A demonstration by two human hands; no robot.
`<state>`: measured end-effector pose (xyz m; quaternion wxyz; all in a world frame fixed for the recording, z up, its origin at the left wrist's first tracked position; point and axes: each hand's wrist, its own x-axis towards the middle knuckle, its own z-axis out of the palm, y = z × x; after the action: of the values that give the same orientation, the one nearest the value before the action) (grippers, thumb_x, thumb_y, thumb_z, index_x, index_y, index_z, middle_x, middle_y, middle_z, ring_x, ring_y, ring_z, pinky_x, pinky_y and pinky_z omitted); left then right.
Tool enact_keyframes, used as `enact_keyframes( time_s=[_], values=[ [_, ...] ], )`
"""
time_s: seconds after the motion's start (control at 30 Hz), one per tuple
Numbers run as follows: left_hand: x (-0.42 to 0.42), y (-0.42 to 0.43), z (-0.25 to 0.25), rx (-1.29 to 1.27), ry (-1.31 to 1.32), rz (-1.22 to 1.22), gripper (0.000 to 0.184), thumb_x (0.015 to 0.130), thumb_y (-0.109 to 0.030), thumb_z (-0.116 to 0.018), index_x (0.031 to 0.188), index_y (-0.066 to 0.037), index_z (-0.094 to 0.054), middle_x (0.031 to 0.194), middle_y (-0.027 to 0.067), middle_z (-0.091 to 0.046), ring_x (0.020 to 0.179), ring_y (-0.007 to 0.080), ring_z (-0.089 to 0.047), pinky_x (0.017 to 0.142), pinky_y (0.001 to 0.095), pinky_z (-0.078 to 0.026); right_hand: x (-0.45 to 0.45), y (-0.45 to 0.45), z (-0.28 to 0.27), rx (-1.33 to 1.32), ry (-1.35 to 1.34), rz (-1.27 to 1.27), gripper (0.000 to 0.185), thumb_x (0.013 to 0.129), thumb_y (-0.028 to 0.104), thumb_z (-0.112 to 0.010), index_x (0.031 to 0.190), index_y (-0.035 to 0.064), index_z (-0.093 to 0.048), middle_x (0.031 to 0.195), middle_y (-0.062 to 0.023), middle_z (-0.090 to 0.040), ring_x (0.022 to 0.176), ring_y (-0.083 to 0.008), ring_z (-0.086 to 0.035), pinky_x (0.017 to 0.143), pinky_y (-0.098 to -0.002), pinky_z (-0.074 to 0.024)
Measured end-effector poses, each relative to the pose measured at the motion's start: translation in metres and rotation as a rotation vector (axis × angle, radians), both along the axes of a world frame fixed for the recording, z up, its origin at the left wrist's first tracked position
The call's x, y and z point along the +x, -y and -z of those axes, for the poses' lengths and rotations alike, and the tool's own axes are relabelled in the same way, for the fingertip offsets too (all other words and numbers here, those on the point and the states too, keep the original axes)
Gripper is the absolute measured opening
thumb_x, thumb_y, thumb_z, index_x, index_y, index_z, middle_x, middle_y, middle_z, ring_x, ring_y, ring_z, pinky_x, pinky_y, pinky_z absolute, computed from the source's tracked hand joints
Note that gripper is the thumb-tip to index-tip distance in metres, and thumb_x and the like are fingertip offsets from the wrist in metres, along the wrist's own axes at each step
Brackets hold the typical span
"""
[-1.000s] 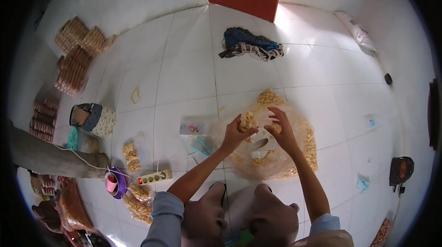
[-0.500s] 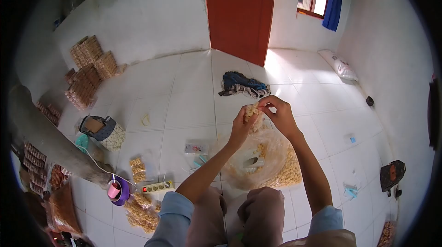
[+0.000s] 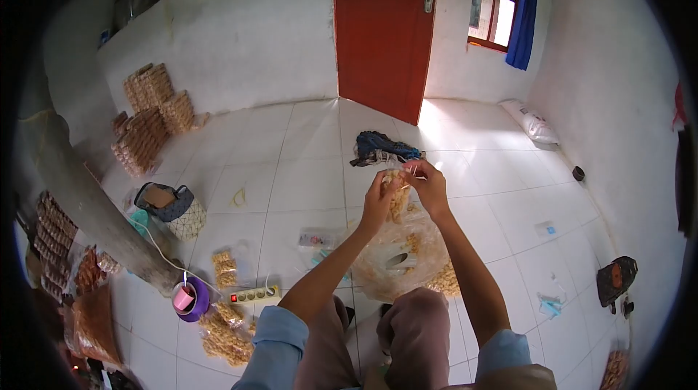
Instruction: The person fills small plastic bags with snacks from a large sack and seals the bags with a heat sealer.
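My left hand (image 3: pixel 377 197) is closed around the upper part of a small clear bag of pale yellow snacks (image 3: pixel 398 206). My right hand (image 3: pixel 429 185) pinches the neck of that bag from the other side, its fingertips touching the plastic. The filled part hangs down between both hands. Below it, on the floor in front of my knees, lies a large clear plastic bag (image 3: pixel 371 271) with a metal scoop (image 3: pixel 397 260) and some snacks inside. A heap of loose snacks (image 3: pixel 444 282) shows beside it, partly hidden by my right forearm and knee.
Left of my legs are a power strip (image 3: pixel 254 295), a purple bowl with a pink cup (image 3: pixel 183 297) and bagged snacks (image 3: pixel 225 335). A pillar (image 3: pixel 102 194) and a handbag (image 3: pixel 185 217) stand farther left. Dark cloth (image 3: pixel 385 148) lies ahead, before a red door (image 3: pixel 385 34).
My head view has tilted up slightly. The small bag now hangs lower and longer below my fingers, where before its snacks were bunched in my left hand. Both hands stay together.
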<state>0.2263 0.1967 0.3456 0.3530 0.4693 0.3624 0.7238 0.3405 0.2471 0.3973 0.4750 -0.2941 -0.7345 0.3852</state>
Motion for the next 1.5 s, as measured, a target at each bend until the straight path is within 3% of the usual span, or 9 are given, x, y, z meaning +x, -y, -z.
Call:
enact_keyframes(
  time_s=[0.07, 0.13, 0.23, 0.57, 0.7, 1.07, 1.27, 1.33, 1.5],
  values=[
    [-0.007, -0.012, 0.021, -0.044, -0.094, -0.128, 0.024, 0.091, -0.023, -0.052, 0.105, -0.004, -0.052, 0.086, 0.0026, -0.058, 0.073, 0.0063, -0.056, 0.06, 0.021, -0.049, -0.006, -0.005, 0.018, -0.002, -0.052, 0.04, 0.017, 0.076, 0.009, -0.067, 0.091, 0.0023, -0.062, 0.075, -0.0038, -0.062, 0.068, -0.0093, -0.057, 0.063, -0.0226, -0.0466],
    [-0.01, -0.016, 0.031, -0.113, 0.002, -0.018, 0.026, 0.093, -0.023, -0.047, 0.11, -0.003, -0.048, 0.089, 0.0029, -0.057, 0.076, 0.0076, -0.057, 0.068, 0.0212, -0.047, -0.009, -0.014, 0.039, -0.092, -0.027, -0.003, 0.016, 0.08, 0.005, -0.063, 0.095, 0.0003, -0.06, 0.078, -0.0033, -0.061, 0.073, -0.0084, -0.056, 0.066, -0.022, -0.046],
    [-0.016, -0.03, 0.067, -0.256, 0.252, 0.114, 0.023, 0.09, -0.023, -0.054, 0.104, -0.005, -0.053, 0.08, 0.0012, -0.058, 0.072, 0.0055, -0.056, 0.06, 0.0191, -0.046, -0.018, -0.037, 0.09, -0.172, -0.022, 0.029, 0.018, 0.08, 0.004, -0.062, 0.098, 0.001, -0.059, 0.08, -0.0037, -0.061, 0.075, -0.0088, -0.057, 0.067, -0.0215, -0.0454],
    [-0.008, -0.061, 0.284, -0.686, 0.315, -0.004, 0.02, 0.09, -0.025, -0.052, 0.092, -0.005, -0.055, 0.086, 0.0016, -0.058, 0.074, 0.008, -0.058, 0.066, 0.0229, -0.048, -0.017, -0.058, 0.31, -0.883, -0.103, 0.102, 0.036, 0.077, 0.012, -0.067, 0.108, -0.0009, -0.053, 0.084, -0.0051, -0.06, 0.078, -0.011, -0.057, 0.071, -0.0231, -0.0439],
    [-0.001, -0.054, 0.329, -0.855, 0.367, -0.037, 0.023, 0.09, -0.026, -0.053, 0.089, -0.003, -0.059, 0.083, 0.001, -0.058, 0.072, 0.0075, -0.056, 0.066, 0.0219, -0.046, -0.018, -0.048, 0.361, -1.112, -0.281, 0.313, 0.031, 0.08, 0.014, -0.065, 0.104, -0.0016, -0.052, 0.086, -0.0058, -0.06, 0.076, -0.0112, -0.056, 0.068, -0.0226, -0.0423],
    [-0.005, -0.056, 0.317, -0.924, 0.622, -0.129, 0.017, 0.083, -0.017, -0.064, 0.089, -0.002, -0.061, 0.082, 0.0009, -0.059, 0.073, 0.0055, -0.052, 0.065, 0.0193, -0.042, -0.032, -0.029, 0.349, -1.113, -0.191, 0.368, 0.02, 0.084, 0.02, -0.062, 0.093, 0.0025, -0.056, 0.078, 0.0011, -0.056, 0.069, -0.0053, -0.048, 0.062, -0.0198, -0.0376],
    [-0.046, -0.03, 0.258, -0.727, 0.612, -0.191, 0.013, 0.088, -0.019, -0.056, 0.09, -0.007, -0.057, 0.087, -0.0006, -0.058, 0.082, 0.0063, -0.053, 0.077, 0.0243, -0.042, -0.072, -0.019, 0.302, -0.82, -0.363, 0.189, 0.008, 0.084, 0.011, -0.06, 0.087, 0.0039, -0.057, 0.08, 0.0012, -0.055, 0.073, -0.0055, -0.049, 0.064, -0.0199, -0.038],
    [-0.067, -0.022, 0.237, -0.569, 0.429, -0.315, 0.01, 0.089, -0.016, -0.054, 0.088, -0.006, -0.056, 0.088, 0.001, -0.058, 0.082, 0.0078, -0.053, 0.081, 0.0256, -0.041, -0.091, -0.013, 0.278, -0.681, -0.402, 0.074, 0.01, 0.083, 0.005, -0.061, 0.09, 0.0009, -0.055, 0.084, -0.0026, -0.057, 0.076, -0.0073, -0.052, 0.068, -0.0203, -0.0429],
    [-0.116, 0.032, 0.15, -0.231, 0.312, -0.551, 0.012, 0.087, -0.013, -0.058, 0.086, -0.002, -0.054, 0.082, 0.0046, -0.06, 0.078, 0.008, -0.055, 0.073, 0.0218, -0.043, -0.146, 0.016, 0.202, -0.587, -0.467, -0.266, 0.011, 0.082, 0.004, -0.062, 0.09, 0.0, -0.055, 0.084, -0.0032, -0.057, 0.075, -0.0073, -0.052, 0.066, -0.0202, -0.0425]
  ],
)
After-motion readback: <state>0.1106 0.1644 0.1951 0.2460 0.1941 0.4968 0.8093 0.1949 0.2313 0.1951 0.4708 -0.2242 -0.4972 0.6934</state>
